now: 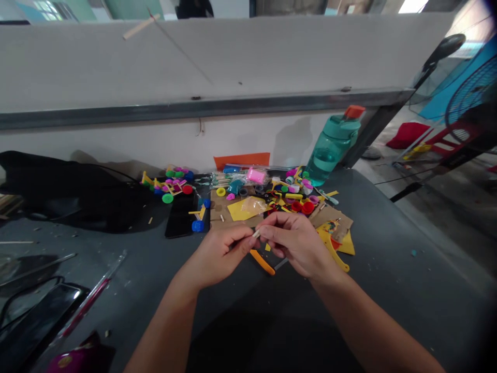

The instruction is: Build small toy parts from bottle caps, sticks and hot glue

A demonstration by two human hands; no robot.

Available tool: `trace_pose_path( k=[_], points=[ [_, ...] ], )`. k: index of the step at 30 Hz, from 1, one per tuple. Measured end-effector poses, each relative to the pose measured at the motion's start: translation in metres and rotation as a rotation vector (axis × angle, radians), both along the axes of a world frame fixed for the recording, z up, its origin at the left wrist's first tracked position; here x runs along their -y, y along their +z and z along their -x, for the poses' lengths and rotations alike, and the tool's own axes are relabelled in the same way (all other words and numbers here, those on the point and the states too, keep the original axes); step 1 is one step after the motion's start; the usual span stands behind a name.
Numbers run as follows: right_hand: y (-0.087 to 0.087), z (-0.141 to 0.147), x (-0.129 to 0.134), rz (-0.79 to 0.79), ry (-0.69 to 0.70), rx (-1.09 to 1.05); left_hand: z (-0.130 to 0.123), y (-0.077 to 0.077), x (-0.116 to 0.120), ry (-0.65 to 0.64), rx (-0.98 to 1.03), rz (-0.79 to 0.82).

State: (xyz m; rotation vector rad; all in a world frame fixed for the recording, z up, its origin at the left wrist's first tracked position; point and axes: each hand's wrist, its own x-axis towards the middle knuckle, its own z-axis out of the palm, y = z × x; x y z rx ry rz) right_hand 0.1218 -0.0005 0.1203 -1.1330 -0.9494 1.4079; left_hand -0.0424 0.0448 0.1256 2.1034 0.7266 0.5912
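Over the middle of the dark table, my left hand pinches one end of a small pale stick. The fingertips of my right hand close on the stick's other end, so the two hands almost touch. Just below them lies an orange-handled tool, partly covered by my hands. To the right of my right hand is a yellow-handled tool. Behind the hands, a yellow sheet rests on brown cardboard, among colourful small plastic parts.
A teal water bottle stands at the back right. Left of centre lie a black phone and small wheeled models. Black cloth covers the back left. Another phone lies front left. A low wall bounds the table's back.
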Motion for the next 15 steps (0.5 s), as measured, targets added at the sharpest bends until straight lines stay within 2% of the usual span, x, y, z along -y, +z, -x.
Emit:
trace_pose_path(
  k=[3,9,12,15],
  points=[
    [-0.009,0.001,-0.004,-0.038,-0.060,0.156,-0.001,-0.004,-0.004,0.009,-0.057,-0.048],
    [-0.024,0.008,-0.010,-0.129,-0.106,0.404,0.001,-0.015,-0.011,0.020,-0.058,-0.024],
    [-0.029,0.007,-0.014,-0.194,-0.092,0.555,0.002,-0.025,-0.014,0.072,0.028,-0.011],
    [-0.039,0.005,-0.016,-0.241,-0.043,0.901,0.007,-0.042,-0.015,0.214,0.096,-0.005]
  ],
)
